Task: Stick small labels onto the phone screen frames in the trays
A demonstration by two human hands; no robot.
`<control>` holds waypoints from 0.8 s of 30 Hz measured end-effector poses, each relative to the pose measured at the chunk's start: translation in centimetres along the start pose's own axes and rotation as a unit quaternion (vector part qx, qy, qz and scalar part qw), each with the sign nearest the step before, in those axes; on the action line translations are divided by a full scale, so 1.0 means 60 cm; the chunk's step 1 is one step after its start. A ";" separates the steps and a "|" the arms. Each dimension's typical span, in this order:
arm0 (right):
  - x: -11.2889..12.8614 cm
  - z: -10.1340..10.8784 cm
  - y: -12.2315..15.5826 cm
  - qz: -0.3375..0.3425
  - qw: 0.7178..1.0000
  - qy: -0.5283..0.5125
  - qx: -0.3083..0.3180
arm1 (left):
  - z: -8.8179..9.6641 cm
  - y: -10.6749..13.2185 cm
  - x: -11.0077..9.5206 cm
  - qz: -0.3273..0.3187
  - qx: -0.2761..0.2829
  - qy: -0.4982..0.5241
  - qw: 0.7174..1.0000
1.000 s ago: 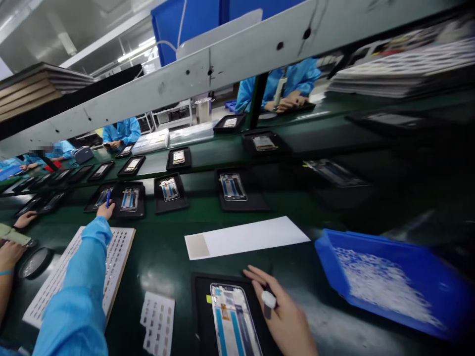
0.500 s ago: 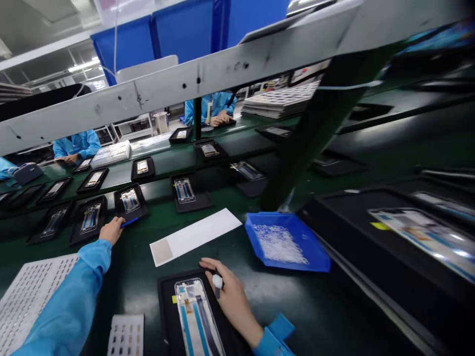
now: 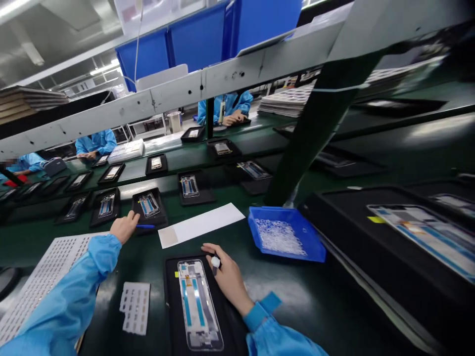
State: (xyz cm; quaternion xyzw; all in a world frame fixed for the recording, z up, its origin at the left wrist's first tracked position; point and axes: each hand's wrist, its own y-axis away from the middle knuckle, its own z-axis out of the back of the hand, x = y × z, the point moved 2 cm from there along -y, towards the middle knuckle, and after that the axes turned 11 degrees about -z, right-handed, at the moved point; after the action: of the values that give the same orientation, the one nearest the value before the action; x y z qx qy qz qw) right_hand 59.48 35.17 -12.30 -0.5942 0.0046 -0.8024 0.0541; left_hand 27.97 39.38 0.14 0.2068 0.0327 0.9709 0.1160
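Observation:
My left hand (image 3: pixel 124 227) is closed at the near left edge of a black tray (image 3: pixel 163 217) bearing an open phone frame (image 3: pixel 149 204). A thin blue pen-like stick (image 3: pixel 145 226) juts out from its fingers. My right hand (image 3: pixel 228 279) rests with fingers apart along the upper right edge of a nearer black tray (image 3: pixel 171 296). A small white piece with a dark band (image 3: pixel 215 262) sits at its fingers, seemingly worn. In that tray lies a phone frame (image 3: pixel 198 304) with blue strips and a yellow tab.
A white paper strip (image 3: pixel 208 223) and a blue bin (image 3: pixel 315 249) of small white rings lie ahead. Perforated white sheets (image 3: pixel 135 309) are at left. Stacked black trays (image 3: pixel 334 207) stand right, beside a slanting green post (image 3: pixel 308 143). Co-workers (image 3: pixel 226 109) sit opposite.
The view has shifted and tilted. My left hand and the tray beside it have come slightly nearer to me relative to neighbouring trays. My right hand stays at the near tray's edge.

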 end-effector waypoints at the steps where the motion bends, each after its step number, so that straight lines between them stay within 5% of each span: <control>1: 0.001 -0.001 0.000 0.003 1.000 -0.001 -0.002 | 0.004 0.003 0.002 0.000 0.001 -0.002 1.000; 5: 0.007 -0.005 0.002 0.014 1.000 0.003 -0.017 | 0.013 0.005 0.009 -0.007 -0.003 0.021 1.000; 8: 0.010 -0.005 0.003 0.022 0.999 0.008 -0.028 | -0.012 -0.005 0.026 0.027 0.016 0.143 0.989; 14: 0.010 -0.005 0.002 0.033 0.999 0.009 -0.042 | -0.105 -0.045 0.087 0.251 -0.027 0.392 0.885; 19: 0.008 -0.006 0.000 0.026 0.999 0.012 -0.046 | -0.143 -0.087 0.086 0.274 -0.036 0.441 0.854; 24: 0.013 -0.005 0.000 0.017 0.999 0.018 -0.045 | -0.142 -0.108 0.085 0.300 -0.057 0.467 0.830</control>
State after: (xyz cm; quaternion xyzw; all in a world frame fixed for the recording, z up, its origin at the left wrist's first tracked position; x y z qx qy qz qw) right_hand 58.97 35.07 -11.66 -0.5812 0.0519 -0.8111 0.0406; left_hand 21.32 46.76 -6.33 -0.2787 -0.0365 0.9389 -0.1985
